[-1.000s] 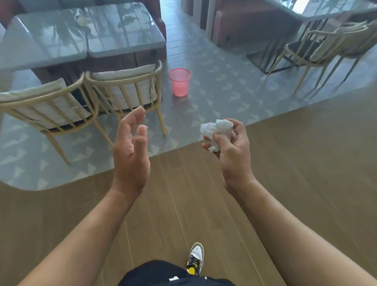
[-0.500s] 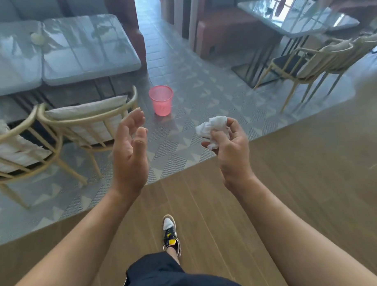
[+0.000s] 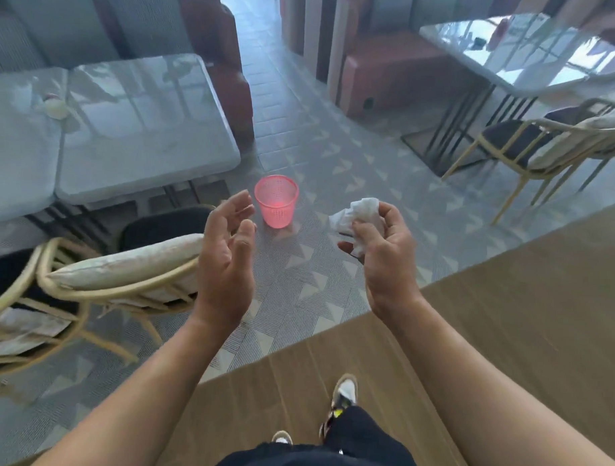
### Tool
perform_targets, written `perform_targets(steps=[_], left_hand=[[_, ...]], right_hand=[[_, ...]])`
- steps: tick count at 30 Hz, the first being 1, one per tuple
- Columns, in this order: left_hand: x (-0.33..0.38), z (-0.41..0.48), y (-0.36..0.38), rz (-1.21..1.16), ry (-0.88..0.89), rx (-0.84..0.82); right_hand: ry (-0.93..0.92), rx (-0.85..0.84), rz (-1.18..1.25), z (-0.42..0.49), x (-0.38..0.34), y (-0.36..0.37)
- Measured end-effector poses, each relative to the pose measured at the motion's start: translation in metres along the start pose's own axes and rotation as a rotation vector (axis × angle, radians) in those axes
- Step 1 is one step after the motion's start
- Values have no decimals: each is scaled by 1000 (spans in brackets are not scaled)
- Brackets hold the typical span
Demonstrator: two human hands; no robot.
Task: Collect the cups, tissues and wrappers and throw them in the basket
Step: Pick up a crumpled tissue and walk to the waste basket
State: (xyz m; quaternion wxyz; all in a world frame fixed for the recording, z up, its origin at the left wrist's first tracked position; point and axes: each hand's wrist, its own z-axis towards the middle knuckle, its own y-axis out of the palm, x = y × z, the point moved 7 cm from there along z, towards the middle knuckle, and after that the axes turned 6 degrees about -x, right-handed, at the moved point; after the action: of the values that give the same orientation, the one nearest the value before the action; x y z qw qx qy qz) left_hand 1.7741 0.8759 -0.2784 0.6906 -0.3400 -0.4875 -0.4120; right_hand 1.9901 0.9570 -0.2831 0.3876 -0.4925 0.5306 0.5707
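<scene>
A crumpled white tissue (image 3: 359, 212) sits in my right hand (image 3: 383, 251), whose fingers and thumb curl round it at chest height. My left hand (image 3: 226, 256) is raised beside it, fingers loosely bent and holding nothing. The pink mesh basket (image 3: 276, 200) stands upright on the patterned floor just beyond and between both hands; it looks empty from here. On the grey table at the left lies a small pale object (image 3: 55, 108), too blurred to name.
A cushioned rattan chair (image 3: 102, 275) stands close at my left, against the grey double table (image 3: 138, 134). At the right are a second glossy table (image 3: 537, 57) and more chairs (image 3: 547, 144). A tiled aisle runs ahead past red-brown benches (image 3: 391, 73). My feet are on wood flooring.
I have walked forward: the pink basket is closer and now lies between my hands. The left chair has slid nearer and leftward. Both hands keep their pose, the tissue still held.
</scene>
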Motion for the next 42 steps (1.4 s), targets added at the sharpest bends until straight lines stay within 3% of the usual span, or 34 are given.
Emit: perform_targets(steps=[8,22,42], left_hand=[[-59,143,55,47,15,80],[-128,371,129,116,-72,232],[-276,682,61,126,-156,305]], right_hand=[[19,-78,-76,186,21,-4],[28,-233,-225,483,-12,11],[226,-386,-360,792,95,178]])
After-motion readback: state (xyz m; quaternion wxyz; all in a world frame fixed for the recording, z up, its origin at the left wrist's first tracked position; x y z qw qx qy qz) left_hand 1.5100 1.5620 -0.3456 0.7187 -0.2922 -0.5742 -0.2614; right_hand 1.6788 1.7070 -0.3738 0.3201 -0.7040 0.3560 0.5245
